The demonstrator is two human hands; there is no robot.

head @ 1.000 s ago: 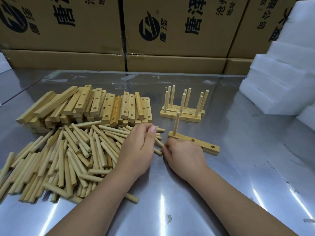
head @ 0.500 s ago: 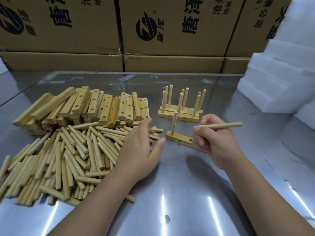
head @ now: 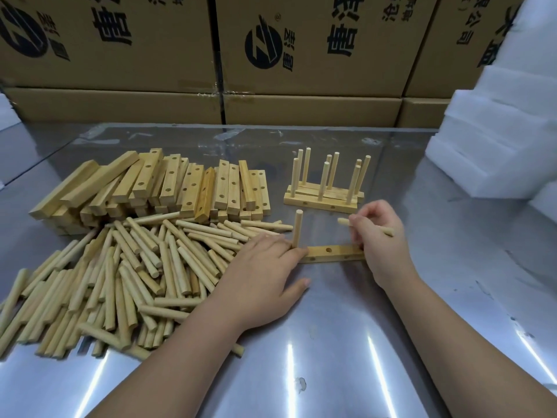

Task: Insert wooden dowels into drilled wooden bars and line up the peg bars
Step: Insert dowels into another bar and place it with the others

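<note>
A drilled wooden bar [head: 333, 253] lies flat on the steel table in front of me, with one dowel [head: 297, 227] standing upright in its left hole. My left hand [head: 262, 276] rests on the table with its fingers against the bar's left end. My right hand [head: 381, 236] grips a loose dowel [head: 343, 221] held roughly level above the bar's right end. Behind the bar stand finished peg bars [head: 324, 203] lined up side by side, their dowels upright.
A heap of loose dowels [head: 126, 273] covers the table's left side, and a stack of drilled bars [head: 168, 188] lies behind it. Cardboard boxes [head: 301, 55] wall off the back. White foam blocks [head: 497, 140] sit at the right.
My right hand has come down and nearer with the dowel, over the bar's right end. The bar now lies level across my view. My left hand has settled against its left end.
</note>
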